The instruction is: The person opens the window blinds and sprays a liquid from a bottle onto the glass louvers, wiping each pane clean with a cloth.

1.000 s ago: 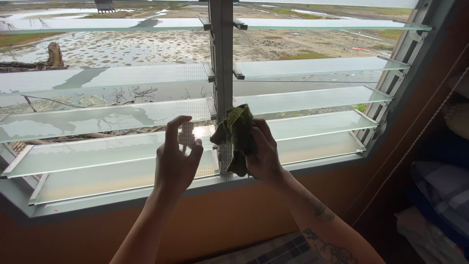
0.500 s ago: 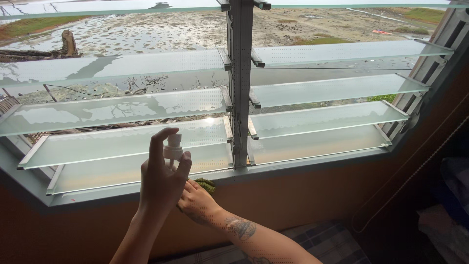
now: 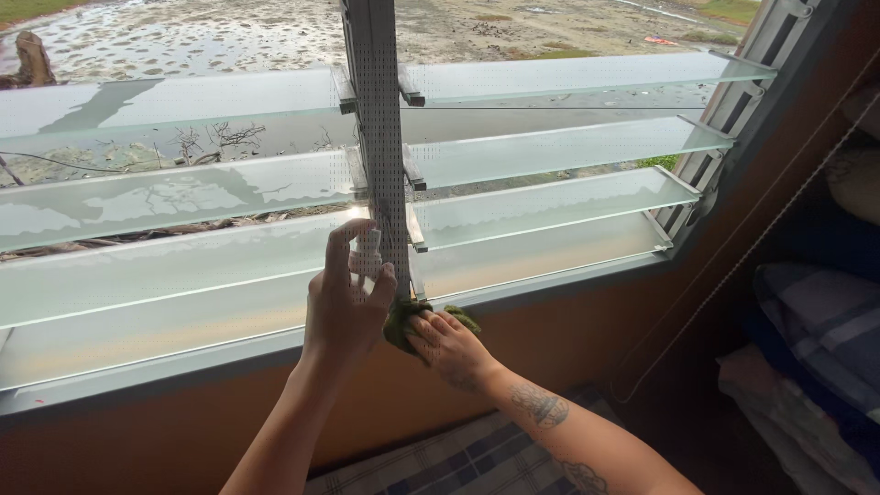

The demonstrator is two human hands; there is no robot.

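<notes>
moved: both hands now sit right of their earlier spot, at the mullion's foot.
left hand [image 3: 346,307]: fingers curled around small spray bottle [image 3: 367,257].
right hand [image 3: 451,346]: pressing green cloth [image 3: 403,319] flat on sill [image 3: 550,282].
mullion [image 3: 378,137]: upright, just behind.

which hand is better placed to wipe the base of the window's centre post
Right. The right hand already presses the green cloth against the sill at the foot of the grey centre post. The left hand is taken up gripping a small spray bottle, raised beside the post.
</notes>
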